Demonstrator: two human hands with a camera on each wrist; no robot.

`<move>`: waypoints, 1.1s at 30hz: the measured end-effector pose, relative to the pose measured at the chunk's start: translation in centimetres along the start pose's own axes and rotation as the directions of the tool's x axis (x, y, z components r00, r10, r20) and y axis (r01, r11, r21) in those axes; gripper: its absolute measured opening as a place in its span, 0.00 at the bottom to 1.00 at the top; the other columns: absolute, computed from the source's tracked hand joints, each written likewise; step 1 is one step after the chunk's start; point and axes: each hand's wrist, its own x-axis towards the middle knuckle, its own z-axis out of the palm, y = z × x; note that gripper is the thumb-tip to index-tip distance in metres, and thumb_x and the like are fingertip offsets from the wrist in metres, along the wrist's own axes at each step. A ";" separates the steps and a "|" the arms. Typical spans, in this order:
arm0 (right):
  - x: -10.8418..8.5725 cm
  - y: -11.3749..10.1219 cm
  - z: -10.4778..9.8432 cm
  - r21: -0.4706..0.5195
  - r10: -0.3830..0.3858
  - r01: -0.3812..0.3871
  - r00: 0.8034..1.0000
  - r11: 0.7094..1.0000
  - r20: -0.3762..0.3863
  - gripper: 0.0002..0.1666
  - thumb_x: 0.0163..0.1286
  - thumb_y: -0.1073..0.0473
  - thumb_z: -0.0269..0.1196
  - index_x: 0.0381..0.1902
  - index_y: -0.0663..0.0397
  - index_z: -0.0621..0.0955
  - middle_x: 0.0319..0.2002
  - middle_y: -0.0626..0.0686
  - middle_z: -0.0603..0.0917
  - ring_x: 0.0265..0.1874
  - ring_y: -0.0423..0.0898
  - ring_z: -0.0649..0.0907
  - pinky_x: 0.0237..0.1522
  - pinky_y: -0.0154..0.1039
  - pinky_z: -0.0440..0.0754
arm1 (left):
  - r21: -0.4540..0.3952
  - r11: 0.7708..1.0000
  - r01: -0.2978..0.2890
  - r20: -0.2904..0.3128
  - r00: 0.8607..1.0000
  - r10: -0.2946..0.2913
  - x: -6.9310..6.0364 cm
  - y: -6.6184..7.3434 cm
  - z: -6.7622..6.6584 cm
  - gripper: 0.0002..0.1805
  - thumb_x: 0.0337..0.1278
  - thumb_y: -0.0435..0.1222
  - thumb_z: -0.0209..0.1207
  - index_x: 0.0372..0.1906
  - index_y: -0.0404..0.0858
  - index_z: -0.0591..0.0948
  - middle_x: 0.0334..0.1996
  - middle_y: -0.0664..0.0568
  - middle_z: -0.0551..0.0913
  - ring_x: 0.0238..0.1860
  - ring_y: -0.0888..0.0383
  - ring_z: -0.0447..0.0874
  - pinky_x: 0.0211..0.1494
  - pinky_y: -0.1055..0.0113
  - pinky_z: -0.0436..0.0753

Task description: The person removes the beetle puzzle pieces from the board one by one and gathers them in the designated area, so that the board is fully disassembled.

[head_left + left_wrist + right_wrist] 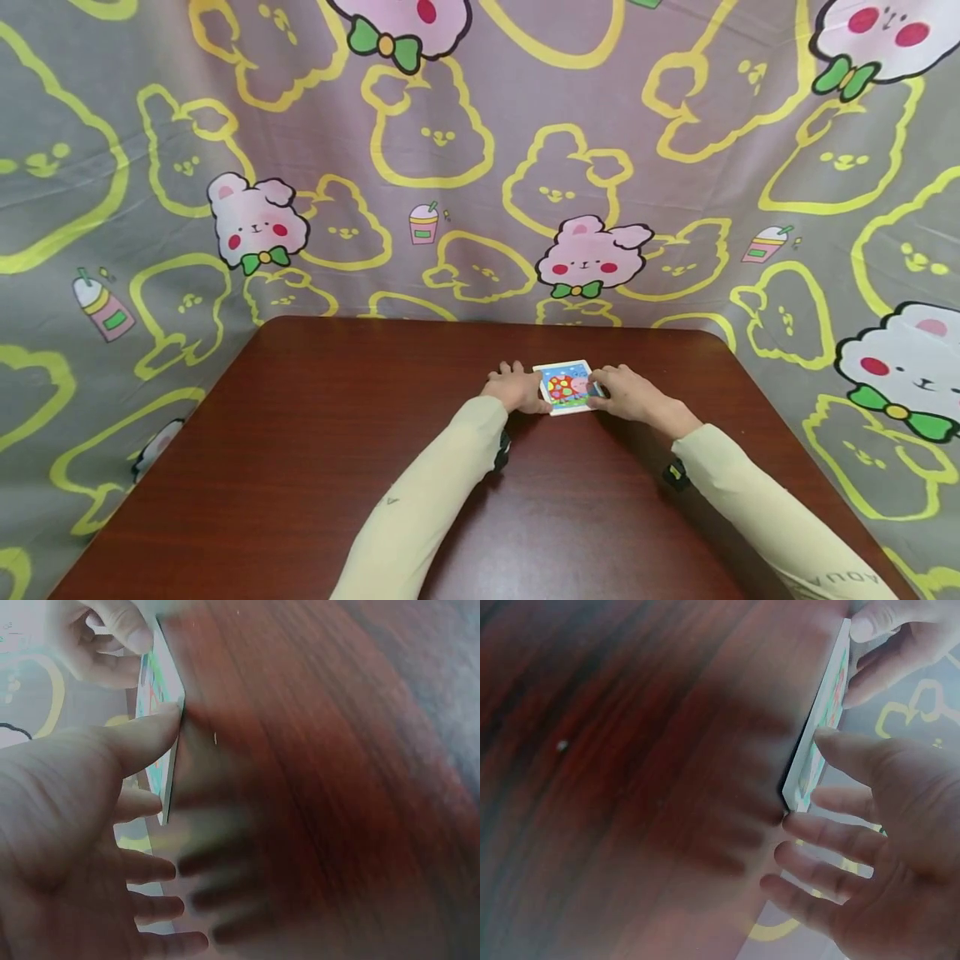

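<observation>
A small square picture board point(567, 388) lies at the tabletop, towards the back right of centre. Within its white border is a bright red, spotted ladybird picture on blue and green. My left hand point(517, 390) holds its left edge between thumb and index finger; the other fingers spread out beyond it in the left wrist view. At the opposite edge my right hand point(628, 394) holds on with thumb and index finger, its remaining fingers point(817, 871) spread apart. Seen from the wrists, the board's thin pale rim shows. Its underside is hidden.
The dark reddish-brown wooden table point(300, 467) has rounded far corners. A grey curtain point(480, 208) with yellow outlines and rabbit faces hangs behind it and along both sides. Dark wrist straps point(677, 475) show below the pale sleeves point(427, 500).
</observation>
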 end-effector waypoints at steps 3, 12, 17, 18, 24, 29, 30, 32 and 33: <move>0.0 -0.1 0.0 -0.006 -0.018 0.018 1.000 1.000 0.004 0.24 0.63 0.47 0.69 0.51 0.57 0.83 0.42 0.54 0.83 0.37 0.49 0.75 0.38 0.43 0.74 | -0.020 1.000 -0.006 0.012 1.000 0.006 -0.1 -0.4 0.0 0.38 0.62 0.60 0.56 0.74 0.54 0.63 0.75 0.40 0.55 0.74 0.38 0.51 0.69 0.44 0.64; 0.4 -1.0 0.0 0.040 -0.043 0.042 0.999 0.998 0.011 0.22 0.63 0.49 0.70 0.47 0.61 0.85 0.42 0.56 0.83 0.38 0.49 0.77 0.41 0.46 0.77 | -0.068 0.997 -0.032 0.027 0.999 0.034 -0.6 -1.5 0.1 0.38 0.62 0.58 0.57 0.75 0.54 0.62 0.77 0.41 0.51 0.77 0.38 0.45 0.71 0.42 0.63; 0.6 -2.1 0.2 0.095 -0.053 0.050 0.998 0.994 0.023 0.20 0.63 0.51 0.70 0.45 0.62 0.85 0.38 0.54 0.81 0.33 0.45 0.74 0.35 0.38 0.73 | -0.082 0.996 -0.032 -0.006 0.999 0.032 -1.3 -2.1 0.5 0.36 0.61 0.58 0.59 0.70 0.49 0.68 0.73 0.43 0.60 0.73 0.40 0.54 0.66 0.43 0.69; 0.6 -2.3 0.2 0.103 -0.053 0.051 0.998 0.993 0.025 0.20 0.63 0.52 0.70 0.45 0.62 0.85 0.37 0.54 0.81 0.33 0.44 0.73 0.34 0.37 0.72 | -0.079 0.996 -0.033 -0.017 0.999 0.032 -1.5 -2.2 0.6 0.35 0.61 0.58 0.60 0.69 0.48 0.70 0.71 0.43 0.62 0.72 0.40 0.56 0.65 0.44 0.70; 0.9 -3.6 0.3 0.120 -0.064 0.060 0.998 0.991 0.029 0.19 0.62 0.52 0.70 0.44 0.62 0.84 0.35 0.54 0.80 0.32 0.44 0.73 0.34 0.37 0.71 | -0.025 0.999 -0.032 -0.038 0.999 0.031 -2.4 -3.3 0.6 0.38 0.61 0.59 0.58 0.73 0.49 0.66 0.74 0.41 0.59 0.76 0.38 0.49 0.71 0.42 0.63; 1.4 -4.5 0.4 0.159 -0.081 0.071 0.995 0.985 0.060 0.17 0.63 0.52 0.70 0.41 0.58 0.82 0.35 0.53 0.78 0.30 0.43 0.72 0.32 0.36 0.71 | -0.066 0.998 -0.003 0.016 1.000 0.004 -3.4 -4.7 0.3 0.41 0.63 0.59 0.56 0.77 0.55 0.56 0.79 0.40 0.48 0.79 0.37 0.38 0.75 0.38 0.54; 1.5 -4.6 0.4 0.164 -0.086 0.074 0.994 0.984 0.065 0.16 0.63 0.52 0.70 0.41 0.58 0.81 0.35 0.52 0.77 0.30 0.43 0.72 0.31 0.36 0.71 | -0.074 0.997 -0.001 0.025 1.000 0.003 -3.6 -5.0 0.3 0.41 0.63 0.59 0.56 0.78 0.56 0.55 0.79 0.40 0.46 0.79 0.37 0.37 0.75 0.38 0.53; 1.6 -4.9 0.5 0.179 -0.098 0.083 0.993 0.980 0.073 0.16 0.63 0.53 0.70 0.41 0.57 0.81 0.34 0.51 0.77 0.30 0.43 0.72 0.31 0.36 0.70 | -0.087 0.996 -0.001 0.033 0.999 0.004 -4.0 -5.6 0.3 0.41 0.63 0.59 0.56 0.78 0.56 0.55 0.79 0.40 0.45 0.79 0.37 0.36 0.75 0.37 0.52; 1.7 -5.1 0.6 0.184 -0.099 0.083 0.992 0.979 0.078 0.15 0.63 0.53 0.70 0.41 0.56 0.81 0.34 0.51 0.77 0.30 0.42 0.71 0.32 0.35 0.70 | -0.089 0.996 -0.004 0.035 0.999 0.007 -4.1 -5.8 0.4 0.41 0.64 0.59 0.56 0.78 0.56 0.55 0.79 0.39 0.44 0.79 0.36 0.35 0.75 0.37 0.51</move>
